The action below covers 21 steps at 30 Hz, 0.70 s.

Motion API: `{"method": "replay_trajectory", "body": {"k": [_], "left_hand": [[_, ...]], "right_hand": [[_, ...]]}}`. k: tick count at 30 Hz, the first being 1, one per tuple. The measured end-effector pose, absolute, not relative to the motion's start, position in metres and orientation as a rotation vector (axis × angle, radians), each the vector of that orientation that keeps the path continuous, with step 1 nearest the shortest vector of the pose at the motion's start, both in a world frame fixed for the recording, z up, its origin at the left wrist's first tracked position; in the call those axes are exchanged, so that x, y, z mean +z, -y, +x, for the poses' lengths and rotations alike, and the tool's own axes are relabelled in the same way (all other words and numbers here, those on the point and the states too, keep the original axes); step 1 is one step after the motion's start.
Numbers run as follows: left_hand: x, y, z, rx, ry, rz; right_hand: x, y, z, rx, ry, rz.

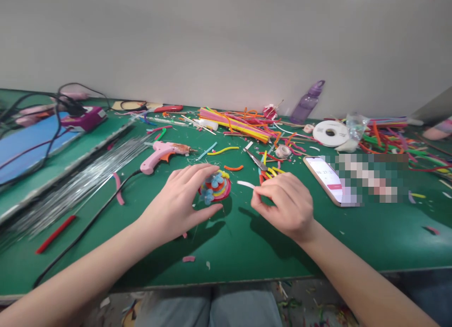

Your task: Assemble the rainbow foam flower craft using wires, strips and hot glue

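My left hand (181,200) curves around a small craft piece (221,194) with blue flowers and pink, yellow and orange layers. Its thumb and fingers are spread apart on either side of that piece; whether a fingertip touches it I cannot tell. My right hand (284,204) pinches a short, thin white strip (245,183) between thumb and forefinger, its free end toward the craft piece. Behind the right hand lie pliers (257,161) beside cut yellow and red pieces. A pink glue gun (164,153) rests beyond my left hand.
Bundled pipe cleaners (236,124) lie at the back, near a purple bottle (308,101) and a white spool (331,133). On the right is a phone (326,179). Clear thin sticks (88,176), a black cable (95,219) and a purple power strip (84,120) occupy the left.
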State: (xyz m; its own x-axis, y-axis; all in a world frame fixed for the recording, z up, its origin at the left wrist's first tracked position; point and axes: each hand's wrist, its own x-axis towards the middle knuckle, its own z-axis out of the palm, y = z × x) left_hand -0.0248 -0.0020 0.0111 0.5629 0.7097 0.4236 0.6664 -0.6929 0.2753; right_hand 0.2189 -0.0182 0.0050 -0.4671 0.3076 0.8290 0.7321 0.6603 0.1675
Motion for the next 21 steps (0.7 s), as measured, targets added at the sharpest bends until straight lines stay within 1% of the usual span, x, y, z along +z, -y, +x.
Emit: {"method": "replay_trajectory", "body": {"k": [7,21], "left_hand": [[0.012,0.004,-0.022,0.887,-1.262,2.608],[0.012,0.003,-0.022,0.935,-1.260,2.614]], "right_hand": [[-0.010,0.019,0.218,-0.724,2.158,-0.704],[-0.009,0.018,0.215,-0.803,2.243,-0.617]]}}
